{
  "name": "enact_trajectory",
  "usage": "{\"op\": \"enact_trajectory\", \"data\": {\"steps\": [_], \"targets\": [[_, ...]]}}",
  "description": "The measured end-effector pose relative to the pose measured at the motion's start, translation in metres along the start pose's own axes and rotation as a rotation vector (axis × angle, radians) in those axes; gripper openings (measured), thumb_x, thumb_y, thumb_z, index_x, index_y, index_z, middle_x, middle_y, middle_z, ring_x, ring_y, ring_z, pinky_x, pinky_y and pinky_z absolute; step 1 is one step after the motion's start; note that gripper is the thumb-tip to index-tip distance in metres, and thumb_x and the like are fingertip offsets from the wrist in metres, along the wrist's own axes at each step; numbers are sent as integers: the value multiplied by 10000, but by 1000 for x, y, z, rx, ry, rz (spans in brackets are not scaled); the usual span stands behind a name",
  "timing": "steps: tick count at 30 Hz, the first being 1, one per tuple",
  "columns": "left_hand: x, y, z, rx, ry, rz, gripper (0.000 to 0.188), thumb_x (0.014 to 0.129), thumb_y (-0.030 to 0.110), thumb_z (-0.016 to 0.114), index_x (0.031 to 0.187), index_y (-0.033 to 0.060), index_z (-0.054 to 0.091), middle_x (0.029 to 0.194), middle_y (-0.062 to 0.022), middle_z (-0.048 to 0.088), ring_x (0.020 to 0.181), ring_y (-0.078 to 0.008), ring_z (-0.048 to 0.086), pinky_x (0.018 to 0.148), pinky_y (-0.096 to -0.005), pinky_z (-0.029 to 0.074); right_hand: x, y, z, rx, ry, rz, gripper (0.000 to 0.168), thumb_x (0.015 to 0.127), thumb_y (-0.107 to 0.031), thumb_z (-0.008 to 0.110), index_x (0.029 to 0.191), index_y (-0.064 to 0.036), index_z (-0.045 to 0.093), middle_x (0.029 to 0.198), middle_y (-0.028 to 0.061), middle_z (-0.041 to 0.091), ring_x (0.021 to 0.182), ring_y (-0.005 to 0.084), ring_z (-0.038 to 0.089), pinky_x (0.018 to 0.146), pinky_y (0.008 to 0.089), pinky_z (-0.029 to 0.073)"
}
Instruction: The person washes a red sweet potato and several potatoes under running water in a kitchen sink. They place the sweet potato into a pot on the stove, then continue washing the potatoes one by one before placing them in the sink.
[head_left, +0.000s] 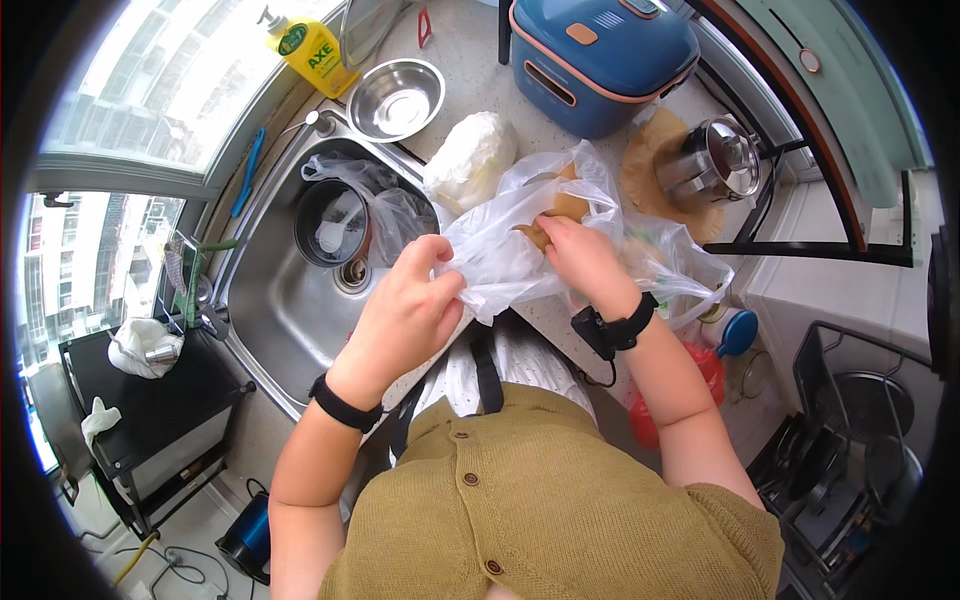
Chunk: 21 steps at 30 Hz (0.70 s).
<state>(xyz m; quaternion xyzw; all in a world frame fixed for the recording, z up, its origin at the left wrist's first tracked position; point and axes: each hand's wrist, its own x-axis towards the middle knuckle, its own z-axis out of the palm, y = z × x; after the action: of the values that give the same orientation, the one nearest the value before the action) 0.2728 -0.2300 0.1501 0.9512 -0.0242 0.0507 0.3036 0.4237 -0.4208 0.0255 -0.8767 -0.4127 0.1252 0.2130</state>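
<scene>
A clear plastic bag (487, 251) lies across the counter's front edge with brown peel-like pieces (568, 204) in its mouth. My left hand (416, 311) pinches the bag's left edge between thumb and fingers. With its fingertips inside the opening, my right hand (581, 251) touches a brown piece; whether it grips that piece is hard to tell. A white wrapped bundle (471, 161), perhaps a cabbage, sits just behind the bag. Another clear bag (667, 262) with blurred contents lies beside my right wrist.
At left, the steel sink (277, 300) holds a dark pot (330, 223) and crumpled plastic. Behind stand a steel bowl (396, 101), a yellow dish-soap bottle (315, 56) and a blue cooker (600, 67). A glass-and-metal pot (709, 161) and a blue-lidded container (739, 332) are at right.
</scene>
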Motion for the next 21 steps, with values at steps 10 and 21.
{"op": "enact_trajectory", "data": {"steps": [10, 21], "targets": [[15, -5, 10, -6, -2, 28, 121, 690, 41, 632, 785, 13, 563, 1023, -156, 495, 909, -307, 537, 768, -367, 462, 20, 1, 24, -131, 47, 35, 280, 783, -87, 551, 1063, -73, 547, 934, 105, 583, 730, 300, 627, 604, 410, 505], [24, -17, 24, -15, -68, 79, 125, 706, 54, 653, 817, 22, 605, 981, -142, 500, 892, -282, 522, 769, -352, 454, 37, 21, 31, -303, -158, 152, 365, 745, -86, 579, 1095, -69, 479, 1004, 137, 548, 748, 343, 624, 620, 438, 501]]}}
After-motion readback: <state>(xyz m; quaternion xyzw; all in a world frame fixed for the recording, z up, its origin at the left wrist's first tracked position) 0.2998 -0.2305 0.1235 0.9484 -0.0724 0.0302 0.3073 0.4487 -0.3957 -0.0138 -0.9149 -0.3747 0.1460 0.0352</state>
